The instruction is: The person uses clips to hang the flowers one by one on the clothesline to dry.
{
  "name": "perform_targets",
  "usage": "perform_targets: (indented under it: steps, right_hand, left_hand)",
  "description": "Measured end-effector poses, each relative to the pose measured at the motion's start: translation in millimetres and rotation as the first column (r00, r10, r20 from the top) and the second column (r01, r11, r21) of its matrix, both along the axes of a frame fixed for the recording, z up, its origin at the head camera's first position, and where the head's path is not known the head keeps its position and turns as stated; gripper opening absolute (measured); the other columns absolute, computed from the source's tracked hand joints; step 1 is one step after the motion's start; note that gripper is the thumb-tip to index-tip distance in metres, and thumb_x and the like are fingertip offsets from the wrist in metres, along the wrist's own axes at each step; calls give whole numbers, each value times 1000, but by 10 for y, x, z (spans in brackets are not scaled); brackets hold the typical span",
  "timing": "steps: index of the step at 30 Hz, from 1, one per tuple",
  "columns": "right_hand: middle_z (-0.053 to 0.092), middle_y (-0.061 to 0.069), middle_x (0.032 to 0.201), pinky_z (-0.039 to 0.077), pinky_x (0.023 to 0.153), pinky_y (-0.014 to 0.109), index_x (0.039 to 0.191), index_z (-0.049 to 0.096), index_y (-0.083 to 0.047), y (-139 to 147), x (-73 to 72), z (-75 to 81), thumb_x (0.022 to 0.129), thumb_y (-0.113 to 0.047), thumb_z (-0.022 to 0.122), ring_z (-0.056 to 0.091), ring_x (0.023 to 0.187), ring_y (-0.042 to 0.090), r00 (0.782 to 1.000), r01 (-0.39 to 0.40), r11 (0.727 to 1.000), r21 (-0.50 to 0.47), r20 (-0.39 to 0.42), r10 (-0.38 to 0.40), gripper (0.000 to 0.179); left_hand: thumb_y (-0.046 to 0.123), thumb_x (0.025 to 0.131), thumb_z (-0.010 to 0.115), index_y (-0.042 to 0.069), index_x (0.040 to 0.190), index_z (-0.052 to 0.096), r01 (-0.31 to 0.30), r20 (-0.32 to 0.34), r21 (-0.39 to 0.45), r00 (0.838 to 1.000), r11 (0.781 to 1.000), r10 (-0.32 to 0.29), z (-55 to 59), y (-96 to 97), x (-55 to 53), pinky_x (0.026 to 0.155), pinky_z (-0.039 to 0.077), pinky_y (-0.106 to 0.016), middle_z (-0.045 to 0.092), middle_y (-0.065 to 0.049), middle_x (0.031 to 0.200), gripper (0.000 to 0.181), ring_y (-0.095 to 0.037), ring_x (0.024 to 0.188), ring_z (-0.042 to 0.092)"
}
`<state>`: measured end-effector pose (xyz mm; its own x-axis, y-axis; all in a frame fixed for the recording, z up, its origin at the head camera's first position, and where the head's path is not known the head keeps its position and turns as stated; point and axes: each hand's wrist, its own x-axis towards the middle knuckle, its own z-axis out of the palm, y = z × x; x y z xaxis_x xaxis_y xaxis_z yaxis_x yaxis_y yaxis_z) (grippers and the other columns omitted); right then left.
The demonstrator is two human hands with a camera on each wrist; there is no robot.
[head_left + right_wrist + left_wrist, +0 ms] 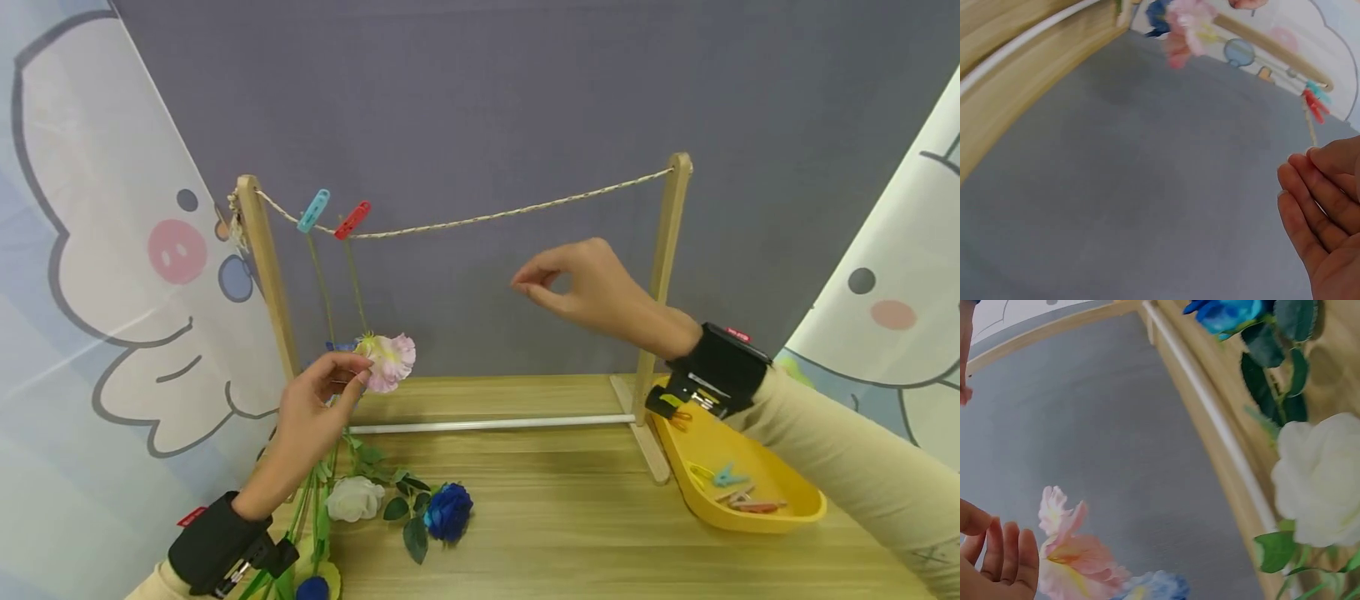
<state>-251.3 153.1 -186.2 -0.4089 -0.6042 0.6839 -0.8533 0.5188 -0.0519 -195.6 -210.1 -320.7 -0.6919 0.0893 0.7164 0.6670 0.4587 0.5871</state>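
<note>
A cord runs between two wooden posts in the head view. Toward its left end, a light blue clothespin and a red clothespin clip flower stems, which hang head down. One bears a pink flower; behind it a blue flower partly shows. My left hand overlaps the pink flower's edge in the head view, but the left wrist view shows its loosely bent fingers beside the petals, holding nothing. My right hand hovers below the cord, thumb near the relaxed fingertips, with nothing between them.
A white rose and a blue rose lie on the wooden table at the left front, among green stems. A white rod joins the posts low down. At right, a yellow tray holds several clothespins.
</note>
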Motion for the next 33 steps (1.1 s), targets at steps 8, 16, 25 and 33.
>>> perform_targets:
  steps: [8, 16, 25, 33]
  right_hand:
    - [78, -5, 91, 48, 57, 22, 101, 82, -16, 612, 170, -356, 91, -12, 80, 68, 72, 4, 995, 100, 995, -20, 31, -100, 10]
    - [78, -7, 89, 43, 58, 11, 101, 83, -17, 1349, 341, -684, 86, -5, 83, 69, 75, 7, 945, 325, 943, -76, 44, -323, 19]
    - [77, 6, 86, 51, 56, 17, 98, 81, -5, 2066, 268, -1128, 85, -3, 82, 71, 68, 21, 858, 508, 861, 9, 87, -507, 13]
    - [75, 6, 87, 60, 60, 34, 100, 79, 0, 2469, 167, -1510, 91, -6, 76, 70, 72, 22, 788, 531, 831, 163, 266, -556, 12]
  left_hand:
    - [1, 98, 69, 8, 108, 74, -12, 87, -91, 996, 996, 20, -255, -41, 29, 72, 55, -19, 73, -3, 101, 13, -13, 83, 69]
    - [7, 97, 72, 18, 105, 74, -9, 237, -191, 970, 982, 55, -577, -79, 95, 67, 57, -26, 74, 4, 96, 14, -7, 79, 68]
    - [9, 98, 70, 9, 103, 73, -132, 389, -367, 877, 921, 281, -752, -68, 126, 44, 38, -26, 72, 0, 84, 6, -9, 51, 52]
    - [20, 97, 72, 8, 76, 63, -161, 381, -548, 825, 820, 417, -820, -211, 134, 44, 35, -25, 55, 4, 63, 26, -8, 47, 44]
